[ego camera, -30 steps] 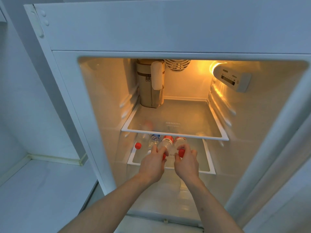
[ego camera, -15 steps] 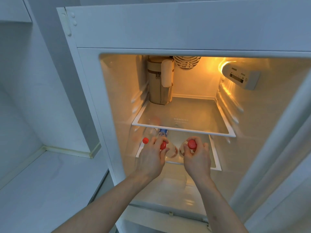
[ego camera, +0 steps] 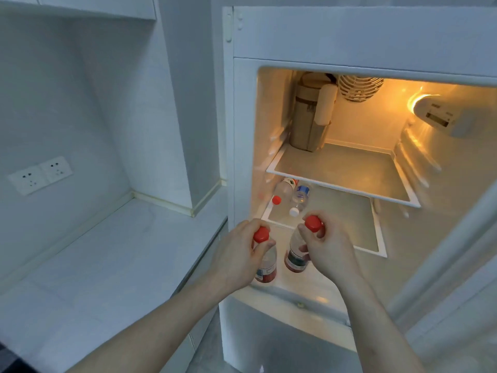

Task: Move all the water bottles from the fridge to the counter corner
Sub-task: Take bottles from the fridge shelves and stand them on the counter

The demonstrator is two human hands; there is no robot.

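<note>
Left hand and right hand each grip a red-capped bottle before the fridge; two bottles lie on its lower shelf; labels unreadable

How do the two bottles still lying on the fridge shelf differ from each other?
The left bottle has a red cap and a red-marked label; the right bottle has a white cap and a blue label. The left bottle lies nearer the fridge wall, the right bottle more toward the middle of the lower shelf. Both are clear plastic, lie on their sides with caps toward the camera, and are untouched by either hand.
</note>
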